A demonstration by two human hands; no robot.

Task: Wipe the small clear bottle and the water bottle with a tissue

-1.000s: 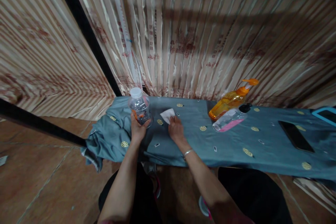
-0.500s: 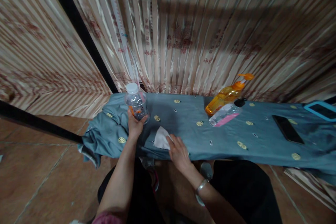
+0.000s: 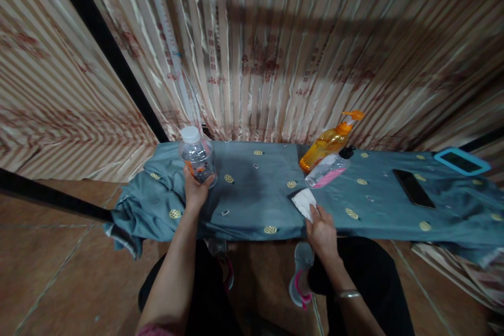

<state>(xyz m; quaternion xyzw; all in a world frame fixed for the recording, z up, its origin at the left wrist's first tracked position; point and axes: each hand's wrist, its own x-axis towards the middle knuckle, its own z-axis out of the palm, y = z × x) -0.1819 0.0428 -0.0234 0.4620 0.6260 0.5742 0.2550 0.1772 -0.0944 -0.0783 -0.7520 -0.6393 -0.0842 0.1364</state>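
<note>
My left hand (image 3: pixel 196 189) is closed around the lower part of a clear plastic bottle (image 3: pixel 197 153) with a white cap, upright at the left of the cloth-covered bench. Between the fingers and thumb of my right hand (image 3: pixel 323 228) is a white tissue (image 3: pixel 304 202), held just above or on the cloth near the bench's front edge. Right behind the tissue stands a clear pump bottle (image 3: pixel 327 170) with a black top and a pink label. Close behind that one is an orange pump bottle (image 3: pixel 323 148) with an orange pump head.
A blue-green cloth (image 3: pixel 252 210) with yellow pineapple prints covers the narrow bench. To the right lie a black phone (image 3: pixel 413 188) and a blue-framed device (image 3: pixel 461 161). A striped curtain (image 3: pixel 260 52) hangs behind, and a dark pole (image 3: pixel 106 47) slants down at left.
My right hand has carried the white tissue to the right, from near the left-hand bottle to in front of the pump bottles. My left hand keeps its hold, and the view has shifted slightly.
</note>
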